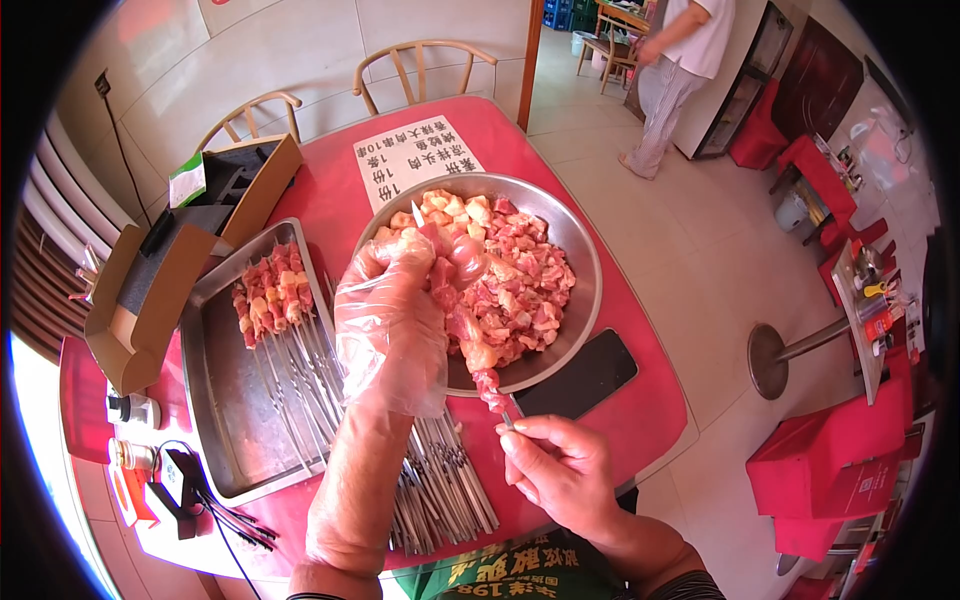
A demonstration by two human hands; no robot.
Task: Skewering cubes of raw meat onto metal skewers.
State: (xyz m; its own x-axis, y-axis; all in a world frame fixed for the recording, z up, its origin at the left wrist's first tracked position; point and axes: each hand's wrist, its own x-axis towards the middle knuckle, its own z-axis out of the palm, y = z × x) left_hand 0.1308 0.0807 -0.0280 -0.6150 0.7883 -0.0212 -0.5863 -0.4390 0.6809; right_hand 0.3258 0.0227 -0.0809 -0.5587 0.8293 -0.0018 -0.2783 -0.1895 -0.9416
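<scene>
My left hand (pixel 397 300), in a clear plastic glove, grips meat pieces near the pointed end of a metal skewer. My right hand (pixel 555 461), bare, pinches the skewer's lower end. Several meat chunks (pixel 469 337) are threaded along the skewer, which slants over a round steel bowl (pixel 589 247). Diced raw meat (pixel 525 277) fills much of the bowl, with paler chunks (pixel 450 208) at its far side. To the left, finished meat skewers (pixel 274 292) lie in a rectangular steel tray (pixel 225 420). A bundle of bare metal skewers (pixel 442 487) lies on the red table at the near side.
A black smartphone (pixel 581 375) lies right of the bowl, partly under its rim. Beyond the bowl is a paper with writing (pixel 409 154). An open cardboard box (pixel 157 300) stands at the left, a black device with cables (pixel 176 480) nearer. A person (pixel 679 67) stands in the background.
</scene>
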